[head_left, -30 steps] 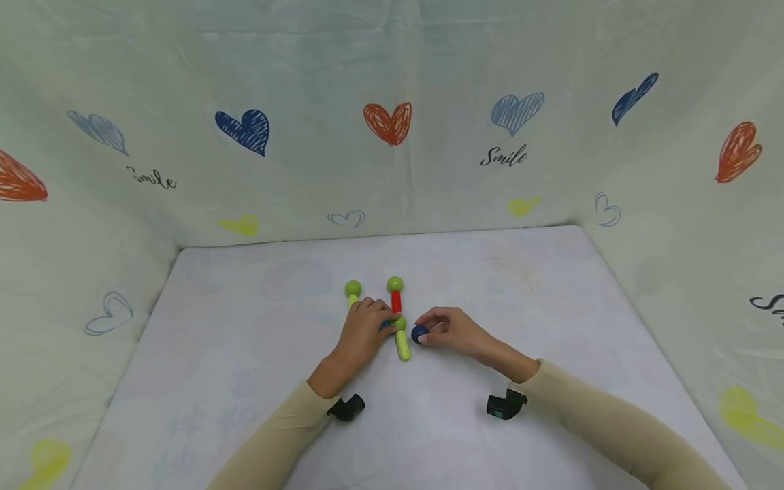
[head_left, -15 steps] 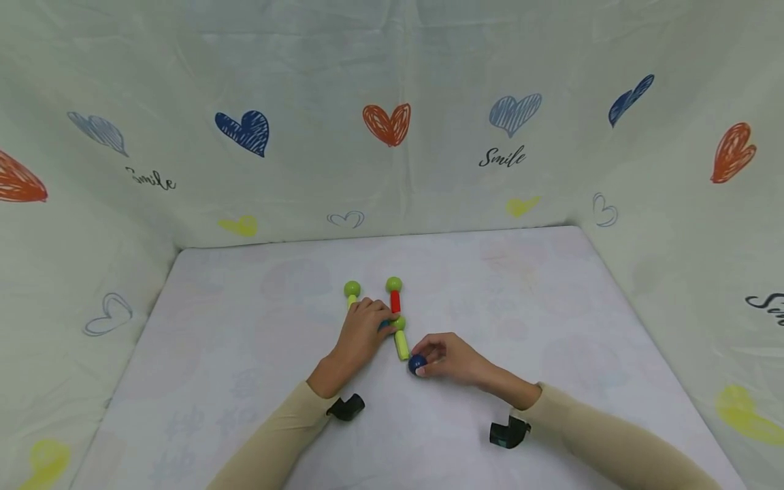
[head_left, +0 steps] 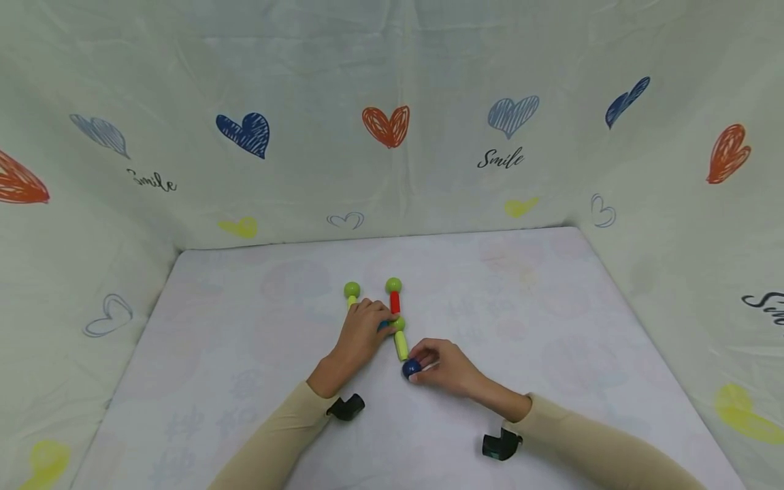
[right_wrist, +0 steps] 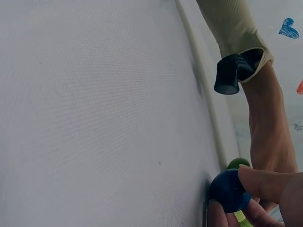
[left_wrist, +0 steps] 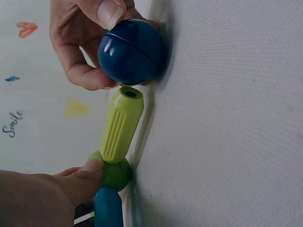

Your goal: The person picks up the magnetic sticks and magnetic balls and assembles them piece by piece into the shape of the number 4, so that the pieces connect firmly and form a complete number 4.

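Observation:
Lying on the table is a set of joined magnetic sticks and balls. My left hand (head_left: 361, 333) reaches over it, thumb and fingers gripping a green ball (left_wrist: 117, 175). A blue stick (left_wrist: 108, 208) and a red stick (head_left: 395, 302) meet that ball, as does a lime stick (head_left: 401, 346) pointing toward me. My right hand (head_left: 450, 367) pinches a dark blue ball (head_left: 411, 369) close by the lime stick's free end; whether they touch I cannot tell. Part of the set is hidden under my left hand.
Two more green balls top the far ends: one ball (head_left: 394, 285) on the red stick, another ball (head_left: 352, 290) on a partly covered lime stick. A white cloth covers the table (head_left: 245, 340). Behind it hangs a curtain (head_left: 306, 170) printed with hearts.
My right hand has brought the blue ball toward me and slightly left, from beside the green ball to the lime stick's near end. My left hand has stayed in place.

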Tool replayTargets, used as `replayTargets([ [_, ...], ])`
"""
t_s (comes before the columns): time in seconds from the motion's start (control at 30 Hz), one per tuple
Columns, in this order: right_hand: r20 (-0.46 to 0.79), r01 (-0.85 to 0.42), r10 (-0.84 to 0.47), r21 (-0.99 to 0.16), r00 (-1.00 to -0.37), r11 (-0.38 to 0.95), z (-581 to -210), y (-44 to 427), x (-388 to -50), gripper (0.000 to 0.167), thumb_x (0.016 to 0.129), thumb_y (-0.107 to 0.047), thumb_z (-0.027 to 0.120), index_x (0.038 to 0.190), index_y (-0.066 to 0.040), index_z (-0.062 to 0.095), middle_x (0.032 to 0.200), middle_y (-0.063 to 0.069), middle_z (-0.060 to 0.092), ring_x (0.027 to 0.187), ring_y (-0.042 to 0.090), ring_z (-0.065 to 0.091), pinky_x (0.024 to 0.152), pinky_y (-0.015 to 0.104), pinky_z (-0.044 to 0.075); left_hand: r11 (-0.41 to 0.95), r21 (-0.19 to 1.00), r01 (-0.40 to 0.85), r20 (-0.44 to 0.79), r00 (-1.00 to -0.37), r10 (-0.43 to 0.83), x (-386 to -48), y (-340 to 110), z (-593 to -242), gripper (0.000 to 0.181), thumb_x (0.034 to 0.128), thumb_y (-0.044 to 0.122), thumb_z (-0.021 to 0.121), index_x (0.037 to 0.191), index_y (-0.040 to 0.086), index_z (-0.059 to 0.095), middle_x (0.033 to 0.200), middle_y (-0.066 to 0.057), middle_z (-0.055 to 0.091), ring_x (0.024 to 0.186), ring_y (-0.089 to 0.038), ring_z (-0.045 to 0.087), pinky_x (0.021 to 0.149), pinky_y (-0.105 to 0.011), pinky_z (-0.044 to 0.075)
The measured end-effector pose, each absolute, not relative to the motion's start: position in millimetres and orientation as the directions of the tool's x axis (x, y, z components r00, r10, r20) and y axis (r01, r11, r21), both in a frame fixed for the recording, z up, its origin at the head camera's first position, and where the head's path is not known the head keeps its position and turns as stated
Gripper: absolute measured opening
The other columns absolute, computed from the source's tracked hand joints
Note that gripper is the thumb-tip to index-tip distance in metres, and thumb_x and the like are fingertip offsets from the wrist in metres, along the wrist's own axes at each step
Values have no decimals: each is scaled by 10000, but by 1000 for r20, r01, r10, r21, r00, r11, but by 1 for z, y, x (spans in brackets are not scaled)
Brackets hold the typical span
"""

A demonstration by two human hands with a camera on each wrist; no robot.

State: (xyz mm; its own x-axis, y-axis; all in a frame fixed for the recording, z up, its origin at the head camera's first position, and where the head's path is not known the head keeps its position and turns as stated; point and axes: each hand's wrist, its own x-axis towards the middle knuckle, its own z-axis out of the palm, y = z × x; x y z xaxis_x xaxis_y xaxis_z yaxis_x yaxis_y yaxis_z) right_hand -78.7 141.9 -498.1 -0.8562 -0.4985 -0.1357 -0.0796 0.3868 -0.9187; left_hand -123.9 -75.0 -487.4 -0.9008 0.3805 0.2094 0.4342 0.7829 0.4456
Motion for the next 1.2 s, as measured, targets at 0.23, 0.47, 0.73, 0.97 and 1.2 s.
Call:
replayTargets([
  [0.23, -116, -80, -466, -922, -877, 379, -499, 135, -75, 356, 856, 11, 850, 1142, 61, 645, 1039, 103, 690, 920, 152, 648, 776, 216, 583, 781, 449, 433, 205, -901, 382, -125, -75, -488, 228, 895, 200, 849, 1099, 100, 833, 1012, -15, 736, 971, -234, 601, 916, -435, 467],
  [0.47, -99, -78, -442, -928, -892, 365, -500, 131, -73, 374, 842, 19, 863, 1120, 45, 614, 1015, 99, 679, 921, 162, 649, 772, 224, 591, 783, 452, 426, 193, -904, 381, -125, -76, -489, 236, 906, 199, 840, 1119, 99, 831, 1018, -13, 741, 978, -230, 601, 930, -441, 460],
  [0.73, -103, -74, -431, -924, -897, 375, -498, 128, -72, 376, 840, 12, 867, 1114, 35, 610, 999, 91, 682, 919, 160, 649, 767, 210, 580, 784, 448, 429, 198, -903, 381, -126, -76, -489, 240, 906, 199, 840, 1124, 99, 830, 1018, -14, 739, 975, -229, 600, 925, -440, 456],
  [0.97, -104, -77, -435, -922, -894, 379, -498, 128, -72, 362, 842, 10, 866, 1095, 27, 607, 991, 88, 680, 915, 158, 650, 763, 204, 577, 791, 442, 423, 191, -906, 378, -126, -75, -489, 236, 912, 204, 836, 1125, 102, 831, 1023, -18, 741, 980, -232, 608, 942, -447, 466],
  [1.2, -95, -90, -448, -923, -889, 373, -497, 127, -72, 351, 847, 7, 863, 1077, 20, 599, 993, 92, 670, 905, 160, 652, 756, 189, 573, 797, 430, 425, 189, -905, 380, -125, -76, -489, 246, 915, 207, 835, 1141, 109, 830, 998, -8, 723, 961, -221, 599, 934, -447, 471],
])
